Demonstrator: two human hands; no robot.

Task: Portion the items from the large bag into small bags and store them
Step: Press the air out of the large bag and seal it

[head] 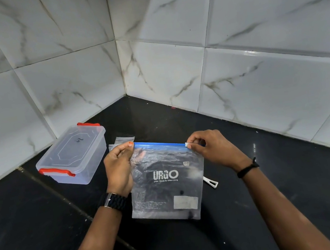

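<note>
Over the counter [252, 176], both hands pinch the large bag [166, 184] (left hand [119, 167] corner, right hand [210, 150] slider).

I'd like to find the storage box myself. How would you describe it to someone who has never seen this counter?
Start at the corner where the marble-tiled walls meet the black counter. By the left wall, left of the large zip bag, sits a clear plastic box. Its lid is on, and alone here it has orange-red clip handles.

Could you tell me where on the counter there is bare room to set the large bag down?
Bare counter lies right of the large bag, along the right tiled wall, and behind it toward the corner. It is crowded on the left, where the lidded container and small bags sit.
</note>
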